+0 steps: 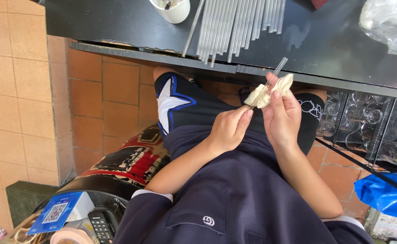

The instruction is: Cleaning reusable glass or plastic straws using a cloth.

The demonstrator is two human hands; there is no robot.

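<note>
A long black counter [325, 40] runs across the top of the view, and the person sits below its edge on a floor of orange tiles [22, 104], wearing a dark blue shirt [234, 199] and dark shorts with a white star [168, 101] on one leg. To the right, under the counter, a wire rack of drinking glasses [370, 126] stands near a crumpled blue plastic bag [386, 194] that lies lower down. At the lower left sit a round red and black drum [126, 162], a blue card [56, 211] and a small card terminal with a keypad [101, 223]. On the counter lies a bundle of clear tubes [234, 22], fanned side by side and reaching just past the edge, with a white cup [173, 10] to their left and a clear plastic bag [388, 25] at the far right.

Both hands meet in front of the counter edge, above the knees. The right hand [282, 117] holds a wad of cream cloth [270, 90], its fingers curled and pressed together around the wad with the thumb on top. A single clear tube [277, 70] passes through the cloth and sticks out slanting up toward the counter. The left hand [228, 129] has its fingers folded in, and thumb and forefinger pinch the lower end of that tube just beside the cloth
</note>
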